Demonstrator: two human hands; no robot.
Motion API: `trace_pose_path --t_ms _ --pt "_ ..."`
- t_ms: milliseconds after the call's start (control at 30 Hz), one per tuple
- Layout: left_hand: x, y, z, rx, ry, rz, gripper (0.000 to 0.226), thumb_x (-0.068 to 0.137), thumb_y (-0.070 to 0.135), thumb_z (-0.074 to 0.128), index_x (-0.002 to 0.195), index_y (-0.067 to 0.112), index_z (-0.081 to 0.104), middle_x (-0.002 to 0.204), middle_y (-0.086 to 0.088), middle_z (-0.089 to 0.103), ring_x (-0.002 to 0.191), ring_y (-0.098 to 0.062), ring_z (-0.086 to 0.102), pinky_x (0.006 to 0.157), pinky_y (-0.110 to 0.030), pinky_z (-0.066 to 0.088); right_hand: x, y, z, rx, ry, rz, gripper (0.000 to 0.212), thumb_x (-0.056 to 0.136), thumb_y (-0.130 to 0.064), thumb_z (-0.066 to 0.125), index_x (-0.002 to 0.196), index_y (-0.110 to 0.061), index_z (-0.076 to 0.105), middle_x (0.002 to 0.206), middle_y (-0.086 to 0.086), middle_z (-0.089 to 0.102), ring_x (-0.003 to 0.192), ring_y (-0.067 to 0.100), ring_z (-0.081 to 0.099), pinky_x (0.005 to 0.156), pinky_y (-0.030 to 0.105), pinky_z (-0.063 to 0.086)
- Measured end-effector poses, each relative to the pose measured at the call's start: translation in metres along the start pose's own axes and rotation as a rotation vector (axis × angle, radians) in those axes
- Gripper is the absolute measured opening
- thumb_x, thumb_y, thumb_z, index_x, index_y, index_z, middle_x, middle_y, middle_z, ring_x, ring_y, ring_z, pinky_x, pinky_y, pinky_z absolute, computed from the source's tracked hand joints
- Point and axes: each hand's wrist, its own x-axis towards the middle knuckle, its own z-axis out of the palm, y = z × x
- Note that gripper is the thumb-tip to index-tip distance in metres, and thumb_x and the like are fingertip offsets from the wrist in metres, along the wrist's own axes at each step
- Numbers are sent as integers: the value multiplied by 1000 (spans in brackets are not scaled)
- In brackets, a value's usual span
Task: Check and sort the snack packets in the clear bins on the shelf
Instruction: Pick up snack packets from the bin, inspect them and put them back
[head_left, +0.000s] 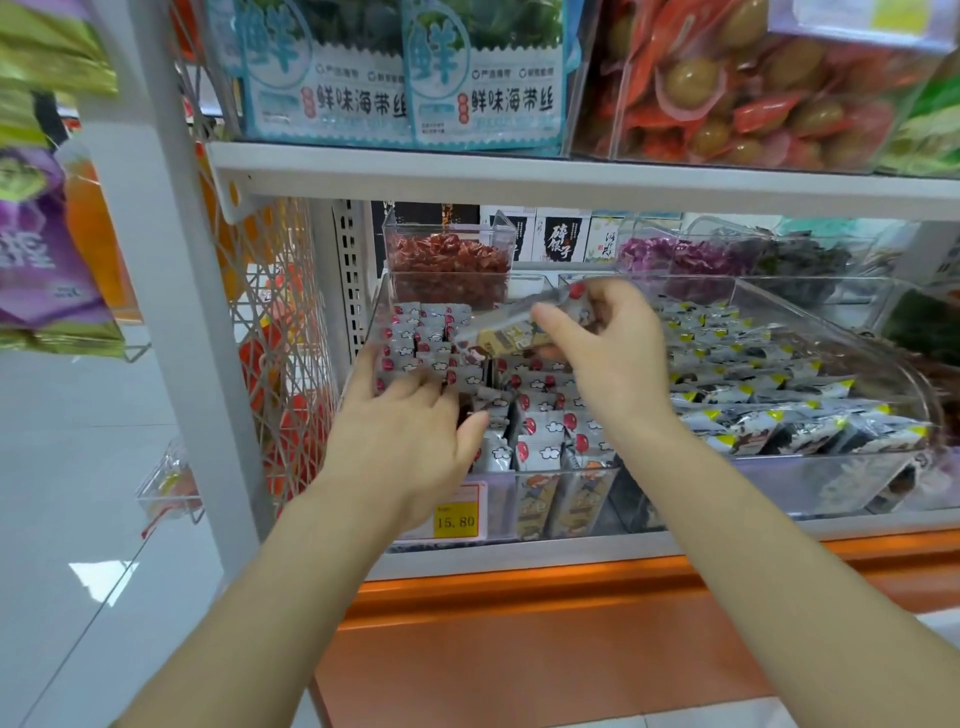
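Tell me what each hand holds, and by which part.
The right hand pinches a packet by its right end. The left hand holds nothing; its fingers rest on the binned packets.

White shelf (519, 182) over orange base panel (519, 665) — glossy pale floor tiles (67, 467), white upright post (171, 260) at left.

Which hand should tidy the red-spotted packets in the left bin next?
Left, probably. The left hand rests open on those packets, free to work; the right hand is occupied, pinching a raised packet above them.
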Motion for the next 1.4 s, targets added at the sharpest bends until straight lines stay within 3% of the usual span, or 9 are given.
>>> trace_pose_path --t_ms 100,233,433,633,767,933,1067,1233,1400 --pt "-7 1 -4 24 -23 15 89 80 50 -16 131 23 52 129 9 57 132 -9 37 104 -43 -27 15 -6 17 -142 -121 -74 28 83 -26 69 104 -10 58 92 -1 63 84 15 62 82 32 50" --pt "-17 -1 -4 -8 -63 -34 83 82 52 -13 131 25 48 135 11 51 135 -9 29 108 -48 -19 26 -10 37 -409 -309 -239 28 82 -26 71 98 -6 60 85 -1 55 70 6 46 53 9 33" --pt "-23 -6 1 -40 -58 -50 66 92 50 -4 143 24 29 149 10 31 142 -10 10 110 -55 -10 32 -8 59 -618 -493 -263 27 78 -32 73 90 -17 54 85 -4 47 81 15 46 57 26 31" --pt "-27 -11 -3 -29 -30 -55 77 85 54 -6 145 20 27 154 4 19 143 -12 0 112 -52 -8 27 5 67 -874 -729 -305 26 89 -42 57 100 -21 67 94 -1 64 98 21 55 83 35 45" --pt "-28 -12 -6 7 -50 -43 69 90 52 5 145 16 24 156 0 14 144 -13 -6 111 -53 -10 35 2 69 -953 -852 -346 26 96 -26 46 113 -28 66 103 -2 64 112 20 50 90 31 37" --pt "-29 -13 -6 -19 -46 -51 69 91 52 6 146 13 21 156 0 13 144 -13 -8 111 -54 -12 56 1 70 -558 -672 -145 26 91 -1 47 97 -19 66 104 -1 68 92 11 60 72 20 46" --pt "-28 -13 -6 -59 -39 -51 67 93 51 9 146 13 21 156 1 13 144 -13 -9 111 -52 -12 65 12 80 -703 -663 -254 14 90 -15 59 98 -17 70 97 -7 65 104 16 53 90 30 44" --pt "-29 -13 -7 -123 -18 -53 63 94 49 13 145 14 24 155 0 17 144 -13 -6 112 -50 -13 63 17 93 -920 -704 -358 10 85 -33 66 83 -24 68 88 -8 58 96 14 35 80 34 39" --pt "-26 -15 -11 -253 94 -86 48 96 40 30 137 18 40 147 5 35 142 -9 8 110 -41 -15 63 1 84 -518 -543 -246 6 89 -15 61 83 -13 65 85 -7 61 79 6 54 75 22 47"
